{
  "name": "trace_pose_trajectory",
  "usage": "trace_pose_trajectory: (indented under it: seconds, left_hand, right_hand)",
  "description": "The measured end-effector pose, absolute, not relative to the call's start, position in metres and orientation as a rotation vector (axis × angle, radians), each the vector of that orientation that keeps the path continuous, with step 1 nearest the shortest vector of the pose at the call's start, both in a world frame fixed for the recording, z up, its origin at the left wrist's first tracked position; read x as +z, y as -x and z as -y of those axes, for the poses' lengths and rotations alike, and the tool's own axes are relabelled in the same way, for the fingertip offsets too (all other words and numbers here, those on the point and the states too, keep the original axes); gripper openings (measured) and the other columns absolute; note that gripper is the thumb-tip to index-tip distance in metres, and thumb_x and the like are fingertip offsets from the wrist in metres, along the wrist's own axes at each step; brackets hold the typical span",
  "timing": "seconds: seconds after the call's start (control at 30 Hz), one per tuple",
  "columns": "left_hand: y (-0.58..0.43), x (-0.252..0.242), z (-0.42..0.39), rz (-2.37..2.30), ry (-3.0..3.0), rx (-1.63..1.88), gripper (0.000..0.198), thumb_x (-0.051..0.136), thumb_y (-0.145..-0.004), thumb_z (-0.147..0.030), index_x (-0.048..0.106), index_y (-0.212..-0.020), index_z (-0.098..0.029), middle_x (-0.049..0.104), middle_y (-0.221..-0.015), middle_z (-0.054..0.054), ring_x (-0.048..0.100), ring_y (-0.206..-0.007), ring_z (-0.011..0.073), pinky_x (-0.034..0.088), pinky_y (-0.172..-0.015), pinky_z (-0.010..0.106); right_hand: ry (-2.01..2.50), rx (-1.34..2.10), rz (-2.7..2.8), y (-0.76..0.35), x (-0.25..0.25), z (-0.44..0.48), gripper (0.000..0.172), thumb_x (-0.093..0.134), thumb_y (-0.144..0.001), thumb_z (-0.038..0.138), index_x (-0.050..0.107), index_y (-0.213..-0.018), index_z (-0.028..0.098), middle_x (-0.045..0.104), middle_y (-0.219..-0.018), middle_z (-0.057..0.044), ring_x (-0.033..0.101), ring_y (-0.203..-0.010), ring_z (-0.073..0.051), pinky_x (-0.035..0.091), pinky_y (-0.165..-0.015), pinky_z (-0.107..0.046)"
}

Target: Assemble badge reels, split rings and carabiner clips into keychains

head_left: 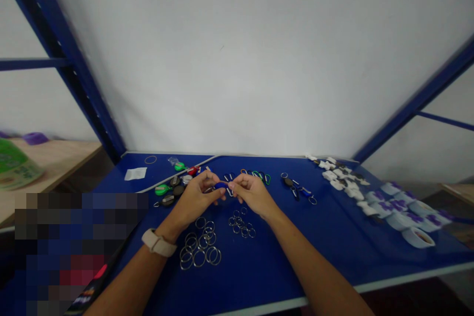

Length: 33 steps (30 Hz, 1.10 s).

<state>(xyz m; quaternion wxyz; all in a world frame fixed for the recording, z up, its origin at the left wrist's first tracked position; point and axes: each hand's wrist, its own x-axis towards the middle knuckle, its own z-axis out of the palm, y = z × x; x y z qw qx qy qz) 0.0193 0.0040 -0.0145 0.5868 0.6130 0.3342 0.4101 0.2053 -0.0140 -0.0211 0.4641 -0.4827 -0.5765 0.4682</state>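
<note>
My left hand (202,191) is closed on a small rounded blue reel (221,185), which looks like a retractable badge reel seen edge-on. Beside it, my right hand (250,191) pinches at the reel's right end; the exact part between those fingertips is too small to make out. Just behind the hands lie several carabiners (267,178) in green, orange and dark colours. Left of my left hand is a group of badge reels (178,191) in black, green and red. Large split rings (199,258) and smaller split rings (244,231) lie in front of the hands.
On the right sit a cluster of carabiners with a black reel (288,182), white-tagged pieces (336,175) and white cups with purple parts (417,238). A white paper packet (136,174) lies at the back left. Blue frame posts (79,79) and a pale wall bound the blue table (274,276).
</note>
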Motion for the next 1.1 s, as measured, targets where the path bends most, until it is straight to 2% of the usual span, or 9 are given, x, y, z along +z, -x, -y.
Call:
trace_pose_trajectory:
  seconds: [0.17, 0.33, 0.5, 0.63, 0.9, 1.1]
  left_hand:
    - [-0.019, -0.008, 0.001, -0.779, -1.556, 0.800, 0.028, 0.067, -0.084, -0.038, 0.056, -0.099, -0.018, 0.068, -0.082, 0.003, 0.065, -0.062, 0.0153, 0.047, -0.051, 0.025]
    - [-0.018, -0.007, 0.004, -0.774, -1.711, 0.702, 0.028, 0.056, -0.092, -0.043, 0.063, -0.089, -0.016, 0.066, -0.078, 0.003, 0.061, -0.058, 0.0123, 0.046, -0.048, 0.023]
    - [-0.018, -0.011, 0.005, -0.776, -1.735, 0.709, 0.028, 0.054, -0.093, -0.044, 0.059, -0.086, -0.017, 0.061, -0.067, 0.000, 0.059, -0.055, 0.0128, 0.048, -0.051, 0.025]
    - [-0.018, -0.010, 0.007, -0.799, -1.777, 0.737, 0.027, 0.051, -0.095, -0.041, 0.055, -0.082, -0.019, 0.056, -0.059, -0.004, 0.056, -0.049, 0.0121, 0.044, -0.047, 0.023]
    - [-0.019, -0.009, 0.005, -0.911, -1.835, 0.784, 0.027, 0.052, -0.093, -0.044, 0.060, -0.090, -0.018, 0.055, -0.052, -0.004, 0.054, -0.043, 0.0138, 0.039, -0.043, 0.023]
    - [-0.017, -0.006, 0.005, -0.989, -1.905, 0.908, 0.022, 0.055, -0.093, -0.040, 0.062, -0.090, -0.019, 0.054, -0.049, -0.006, 0.050, -0.040, 0.0113, 0.037, -0.043, 0.020]
  right_hand:
    - [1.179, 1.082, 1.518, -0.204, -0.015, 0.018, 0.033, 0.069, -0.081, 0.049, 0.059, -0.078, 0.018, 0.060, -0.062, 0.003, 0.049, -0.049, -0.009, 0.036, -0.047, -0.022]
    - [1.191, 0.987, 1.627, -0.201, -0.013, 0.023, 0.033, 0.063, -0.086, 0.050, 0.058, -0.076, 0.019, 0.057, -0.062, 0.003, 0.049, -0.054, -0.011, 0.037, -0.050, -0.023]
    - [1.196, 0.913, 1.700, -0.201, -0.015, 0.024, 0.030, 0.060, -0.089, 0.046, 0.058, -0.077, 0.019, 0.055, -0.063, 0.003, 0.047, -0.056, -0.012, 0.037, -0.051, -0.023]
    - [1.191, 0.945, 1.713, -0.201, -0.015, 0.024, 0.030, 0.059, -0.090, 0.046, 0.058, -0.078, 0.019, 0.054, -0.063, 0.003, 0.047, -0.056, -0.011, 0.037, -0.052, -0.024]
    - [1.162, 1.027, 1.669, -0.204, -0.010, 0.025, 0.024, 0.060, -0.090, 0.042, 0.061, -0.085, 0.018, 0.058, -0.067, 0.003, 0.049, -0.053, -0.010, 0.038, -0.052, -0.024]
    - [1.056, 1.123, 1.621, -0.207, -0.006, 0.026, 0.021, 0.060, -0.089, 0.037, 0.065, -0.096, 0.018, 0.060, -0.068, 0.003, 0.051, -0.052, -0.009, 0.041, -0.052, -0.024]
